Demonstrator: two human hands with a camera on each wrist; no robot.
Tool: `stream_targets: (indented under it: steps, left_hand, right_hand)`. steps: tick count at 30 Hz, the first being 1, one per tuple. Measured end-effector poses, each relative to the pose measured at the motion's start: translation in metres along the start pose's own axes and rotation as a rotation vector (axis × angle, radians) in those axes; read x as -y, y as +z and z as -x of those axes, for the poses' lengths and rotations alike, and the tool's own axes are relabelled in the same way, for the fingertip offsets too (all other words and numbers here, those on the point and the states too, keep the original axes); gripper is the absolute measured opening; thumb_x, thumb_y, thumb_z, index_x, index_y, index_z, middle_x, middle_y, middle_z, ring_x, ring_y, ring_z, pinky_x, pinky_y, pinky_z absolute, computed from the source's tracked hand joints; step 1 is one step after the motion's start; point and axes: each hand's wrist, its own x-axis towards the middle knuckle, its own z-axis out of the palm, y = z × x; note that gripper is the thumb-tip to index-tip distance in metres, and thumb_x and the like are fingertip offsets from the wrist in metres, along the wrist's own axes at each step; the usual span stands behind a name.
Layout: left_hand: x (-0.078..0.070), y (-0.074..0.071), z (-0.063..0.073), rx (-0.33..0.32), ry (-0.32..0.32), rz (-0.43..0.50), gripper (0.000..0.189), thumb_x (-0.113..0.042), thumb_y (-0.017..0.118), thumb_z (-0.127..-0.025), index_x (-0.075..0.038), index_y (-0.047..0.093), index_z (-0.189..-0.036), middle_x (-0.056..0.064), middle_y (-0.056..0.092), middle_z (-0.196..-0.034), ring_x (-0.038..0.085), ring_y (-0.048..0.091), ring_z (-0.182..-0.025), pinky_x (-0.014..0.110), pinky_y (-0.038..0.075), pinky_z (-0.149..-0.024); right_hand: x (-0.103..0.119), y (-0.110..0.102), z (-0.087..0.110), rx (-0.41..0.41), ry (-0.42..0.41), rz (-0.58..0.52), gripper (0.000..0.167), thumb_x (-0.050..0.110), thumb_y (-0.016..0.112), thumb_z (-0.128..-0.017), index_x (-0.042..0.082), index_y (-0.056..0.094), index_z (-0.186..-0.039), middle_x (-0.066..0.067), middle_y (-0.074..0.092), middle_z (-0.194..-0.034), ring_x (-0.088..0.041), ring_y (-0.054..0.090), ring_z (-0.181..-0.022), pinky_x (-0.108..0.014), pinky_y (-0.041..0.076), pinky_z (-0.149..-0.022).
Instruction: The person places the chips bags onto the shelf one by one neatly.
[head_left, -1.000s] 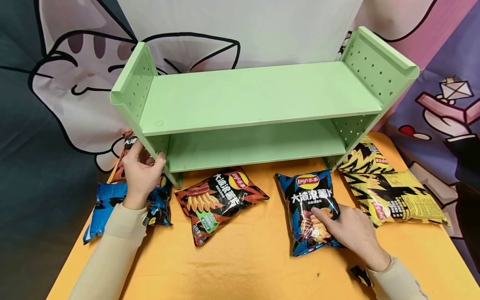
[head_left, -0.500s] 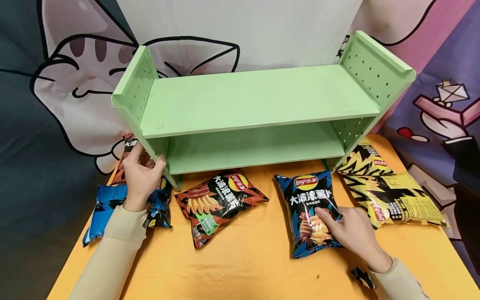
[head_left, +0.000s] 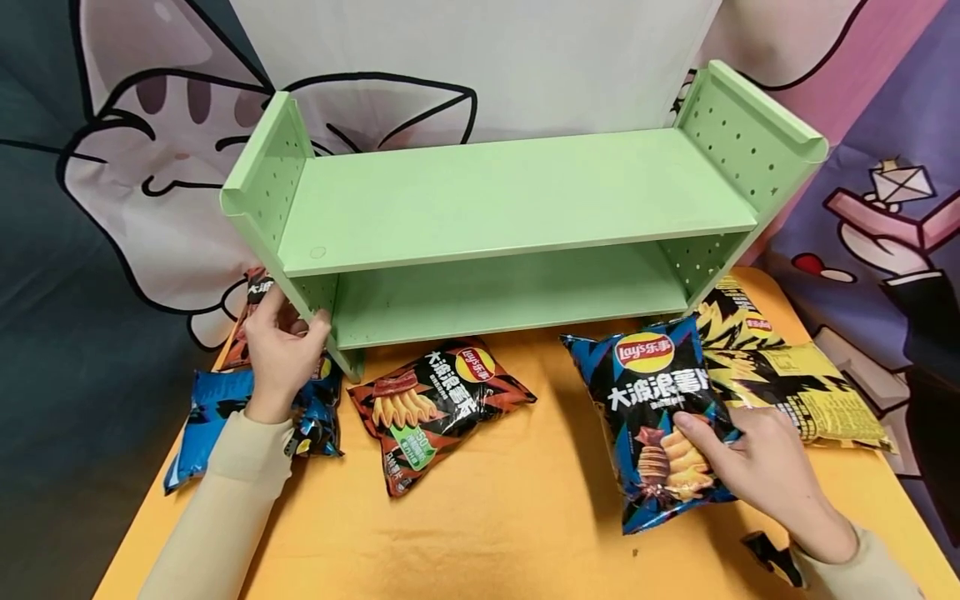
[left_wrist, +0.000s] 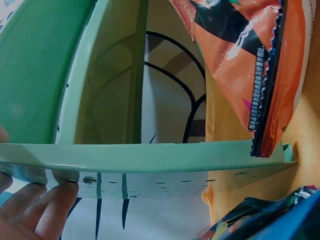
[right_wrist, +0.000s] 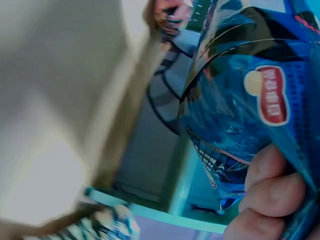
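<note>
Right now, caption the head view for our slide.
Right hand holds a blue chip bag while the left hand grips a green shelf.

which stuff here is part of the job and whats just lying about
In use, apparently:
blue chip bag, held by the right hand
green shelf, gripped by the left hand

Lying about:
red-and-black chip bag
yellow chip bags, right
blue packaging, left
red packaging, left

Blue bag [head_left: 651, 425] partly behind right hand [head_left: 776, 471]
</note>
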Motion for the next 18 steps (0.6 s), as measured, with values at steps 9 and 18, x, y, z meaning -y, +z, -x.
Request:
stream_targets:
  steps: [9,18]
  left_hand:
    - [0.006,-0.001,0.000,0.002,-0.005,-0.010,0.050,0.007,0.064,-0.083,-0.007,0.071,-0.131,0.026,0.072,-0.101,0.001,0.047,-0.053,0.015,0.034,-0.049]
    - [0.005,-0.002,0.001,0.009,0.013,-0.003,0.054,0.002,0.065,-0.085,-0.021,0.071,-0.133,0.020,0.075,-0.100,0.004,0.050,-0.052,0.016,0.036,-0.048]
  right_hand:
    - [0.013,-0.054,-0.031,-0.134,-0.079,-0.095,0.028,0.016,0.083,-0.082,0.021,0.067,-0.060,0.019,0.058,-0.058,0.012,0.049,-0.056,-0.016,0.039,-0.051]
    - [0.025,-0.090,-0.090,-0.234,0.008,-0.095,0.033,0.015,0.079,-0.084,0.022,0.064,-0.055,0.036,0.052,-0.057,0.019,0.046,-0.055,-0.008,0.033,-0.052]
